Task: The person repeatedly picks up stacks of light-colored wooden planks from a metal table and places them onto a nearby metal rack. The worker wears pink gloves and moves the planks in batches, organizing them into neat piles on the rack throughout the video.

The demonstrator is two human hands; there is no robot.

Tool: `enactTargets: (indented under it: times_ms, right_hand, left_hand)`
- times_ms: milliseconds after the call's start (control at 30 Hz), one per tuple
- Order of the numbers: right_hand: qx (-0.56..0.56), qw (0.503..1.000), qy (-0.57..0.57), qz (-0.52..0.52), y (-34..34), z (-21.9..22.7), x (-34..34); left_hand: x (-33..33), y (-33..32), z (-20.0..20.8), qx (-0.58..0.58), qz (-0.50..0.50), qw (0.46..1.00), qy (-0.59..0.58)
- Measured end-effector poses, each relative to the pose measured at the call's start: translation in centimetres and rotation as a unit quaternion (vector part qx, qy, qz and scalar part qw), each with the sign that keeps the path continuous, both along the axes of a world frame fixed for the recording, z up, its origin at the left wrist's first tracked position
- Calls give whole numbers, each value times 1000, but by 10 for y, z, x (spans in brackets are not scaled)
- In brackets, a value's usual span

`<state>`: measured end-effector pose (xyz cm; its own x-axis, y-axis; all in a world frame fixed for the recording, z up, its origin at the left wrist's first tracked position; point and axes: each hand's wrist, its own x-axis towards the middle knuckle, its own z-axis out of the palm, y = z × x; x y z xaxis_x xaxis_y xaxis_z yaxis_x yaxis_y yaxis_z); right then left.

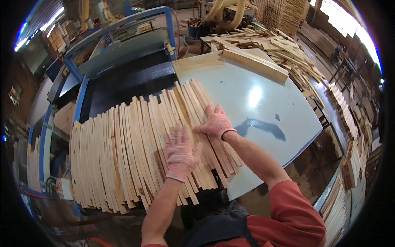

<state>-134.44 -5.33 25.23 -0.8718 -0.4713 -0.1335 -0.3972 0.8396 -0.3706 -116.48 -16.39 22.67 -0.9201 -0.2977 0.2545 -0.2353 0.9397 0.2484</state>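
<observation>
A wide row of narrow wooden strips (119,152) lies side by side, their lengths running away from me and their ends uneven. The row rests across a black belt surface (127,78) and the edge of a pale metal tabletop (267,111). My left hand (181,154), in a pinkish glove and slightly blurred, is over the right part of the row with its fingers stretched out. Whether it presses on the wood I cannot tell. Beside it, my right hand (216,122), gloved alike, lies spread on the rightmost strips, thumb toward the left. Neither hand grips a strip.
A blue metal frame (169,33) spans the far end of the belt. A thicker wooden beam (255,66) lies on the tabletop's far side, with a heap of loose strips (284,47) behind it. More strips (335,201) are stacked at the lower right.
</observation>
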Motion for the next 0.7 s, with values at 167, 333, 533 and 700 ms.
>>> enactTargets:
  times_ms: [167,333,533,700]
  right_hand:
    - [-57,997,44,26,9,-11,5]
    - [-16,1000,-17,-2,32,2,-5]
    - [-27,999,18,-34,86,-11,-34]
    - [-23,999,23,-22,89,1,-36]
  left_hand:
    - [-9,17,-30,-18,-15,988,-153]
    - [-14,23,-34,-56,-5,984,-170]
    - [-17,23,-43,-65,-13,988,-142]
    - [-13,17,-35,-28,-20,988,-152]
